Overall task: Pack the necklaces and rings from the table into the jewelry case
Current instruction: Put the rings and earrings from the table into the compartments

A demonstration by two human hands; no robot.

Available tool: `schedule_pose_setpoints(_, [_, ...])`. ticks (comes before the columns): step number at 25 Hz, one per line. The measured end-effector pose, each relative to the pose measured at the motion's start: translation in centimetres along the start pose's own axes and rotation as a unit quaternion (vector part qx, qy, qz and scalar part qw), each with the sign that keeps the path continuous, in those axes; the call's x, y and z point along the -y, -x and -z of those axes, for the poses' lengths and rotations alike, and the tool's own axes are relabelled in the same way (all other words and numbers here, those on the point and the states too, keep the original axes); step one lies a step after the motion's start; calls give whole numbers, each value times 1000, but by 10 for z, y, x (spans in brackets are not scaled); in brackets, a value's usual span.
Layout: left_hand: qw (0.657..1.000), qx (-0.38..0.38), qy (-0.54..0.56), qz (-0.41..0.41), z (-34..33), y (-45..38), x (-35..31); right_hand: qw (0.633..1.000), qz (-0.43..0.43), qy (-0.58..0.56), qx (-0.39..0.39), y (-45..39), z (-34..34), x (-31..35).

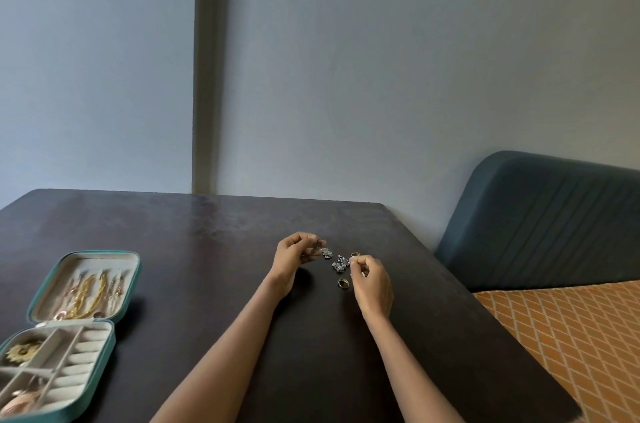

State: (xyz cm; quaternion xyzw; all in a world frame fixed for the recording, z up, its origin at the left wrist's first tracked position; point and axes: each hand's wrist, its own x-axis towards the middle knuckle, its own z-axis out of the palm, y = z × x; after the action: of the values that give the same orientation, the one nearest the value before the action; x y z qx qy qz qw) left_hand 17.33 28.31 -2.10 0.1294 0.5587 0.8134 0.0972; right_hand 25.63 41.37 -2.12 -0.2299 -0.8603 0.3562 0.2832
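Left hand (297, 254) pinched a chain piece, right hand (367, 275) a ring; loose rings (343, 283) risked scattering off the table (207, 249) if brushed

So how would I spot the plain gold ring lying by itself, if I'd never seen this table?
Start at the dark table and find the two hands near its middle. Just beside the right hand, on the side towards the left hand, lies the gold ring. Unlike the sparkly silver cluster beyond it, it is a smooth band that no finger touches.
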Motion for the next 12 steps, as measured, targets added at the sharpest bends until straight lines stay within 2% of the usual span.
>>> schedule_pose_setpoints(3, [998, 2, 68, 10, 4, -1, -2, 998, 44, 30, 26, -23, -7, 6])
schedule_pose_setpoints(8, [993, -12, 118, 12, 9, -9, 7, 985, 59, 103, 126, -63, -24, 18])
schedule_pose_setpoints(12, [993, 3, 117, 2, 11, -10, 7, 974, 64, 166, 139, -72, -32, 21])
